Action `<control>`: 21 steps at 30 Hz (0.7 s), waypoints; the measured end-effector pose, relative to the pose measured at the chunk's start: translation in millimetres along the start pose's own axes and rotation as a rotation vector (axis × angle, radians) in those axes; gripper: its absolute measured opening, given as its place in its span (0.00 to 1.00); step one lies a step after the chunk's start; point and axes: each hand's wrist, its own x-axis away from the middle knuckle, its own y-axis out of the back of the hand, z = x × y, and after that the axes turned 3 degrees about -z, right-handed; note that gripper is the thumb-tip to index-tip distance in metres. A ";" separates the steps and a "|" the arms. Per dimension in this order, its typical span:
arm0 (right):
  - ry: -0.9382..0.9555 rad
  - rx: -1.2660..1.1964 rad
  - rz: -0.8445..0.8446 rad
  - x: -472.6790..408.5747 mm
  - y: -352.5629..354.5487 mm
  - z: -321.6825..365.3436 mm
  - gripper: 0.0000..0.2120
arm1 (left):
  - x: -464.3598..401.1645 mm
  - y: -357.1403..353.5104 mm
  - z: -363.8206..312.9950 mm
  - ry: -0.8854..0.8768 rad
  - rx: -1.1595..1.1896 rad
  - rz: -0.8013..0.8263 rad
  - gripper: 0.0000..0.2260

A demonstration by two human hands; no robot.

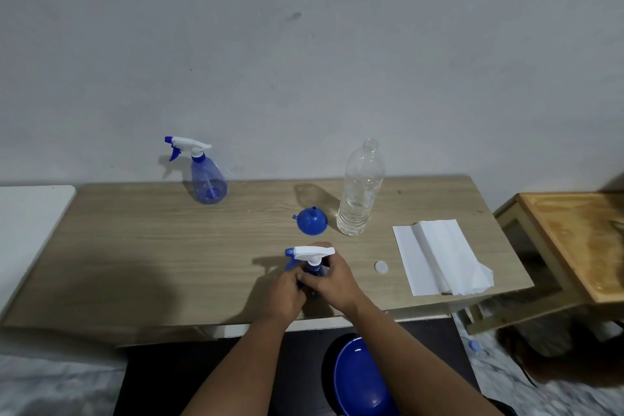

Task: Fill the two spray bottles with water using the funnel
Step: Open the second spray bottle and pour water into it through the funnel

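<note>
Hands at near edge of wooden table: left hand and right hand both curled in a grip round the near translucent blue spray bottle with white trigger head, hiding its body. Just behind, blue plastic funnel lying spout-up, beside uncapped clear plastic water bottle. Second blue spray bottle far left, well apart. White round cap and white folded paper towel to the right.

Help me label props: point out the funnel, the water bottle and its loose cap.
funnel (312, 222), head view, on its blue bowl.
water bottle (359, 199), head view, mid body.
cap (381, 266), head view, its top.
</note>
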 end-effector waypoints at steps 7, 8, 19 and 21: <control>-0.007 -0.016 -0.016 0.6 -1.8 -0.4 0.17 | -1.4 1.5 6.9 0.002 -0.016 -0.003 0.14; -0.009 -0.021 -0.035 1.4 -1.6 0.1 0.18 | -1.5 1.6 7.8 0.005 -0.020 -0.002 0.13; 0.001 -0.028 -0.046 7.1 -2.3 2.5 0.18 | -7.9 -5.4 18.4 -0.031 -0.049 -0.022 0.13; 0.001 -0.037 -0.016 9.2 -2.6 4.0 0.25 | -10.5 -8.3 21.1 -0.039 -0.028 -0.010 0.13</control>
